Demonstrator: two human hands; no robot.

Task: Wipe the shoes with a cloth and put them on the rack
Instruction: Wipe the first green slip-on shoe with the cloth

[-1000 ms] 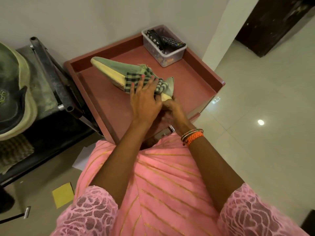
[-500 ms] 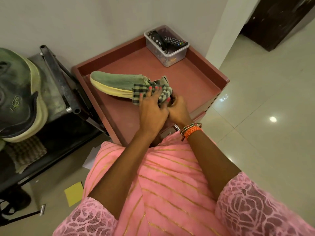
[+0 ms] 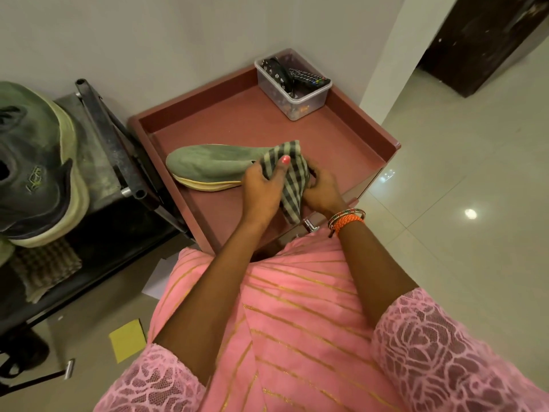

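Observation:
A green suede shoe [image 3: 208,163] with a pale yellow sole lies on the reddish cabinet top [image 3: 237,126], toe to the left. My left hand [image 3: 263,188] grips a checked green-and-white cloth [image 3: 286,179] over the shoe's heel end. My right hand [image 3: 322,190] holds the heel from the right, partly under the cloth, so the heel is hidden. A second green shoe [image 3: 35,165] sits on the black metal rack [image 3: 98,138] at the left.
A clear plastic box [image 3: 292,84] with remote controls stands at the cabinet's back right corner. Another folded checked cloth [image 3: 44,269] lies on the rack below the second shoe. Yellow paper [image 3: 127,340] lies on the tiled floor. A dark door [image 3: 481,40] is at the top right.
The shoe has settled from tilted on its side to flat on its sole. Both hands and the cloth have shifted toward the heel, and the cloth now hangs down between them.

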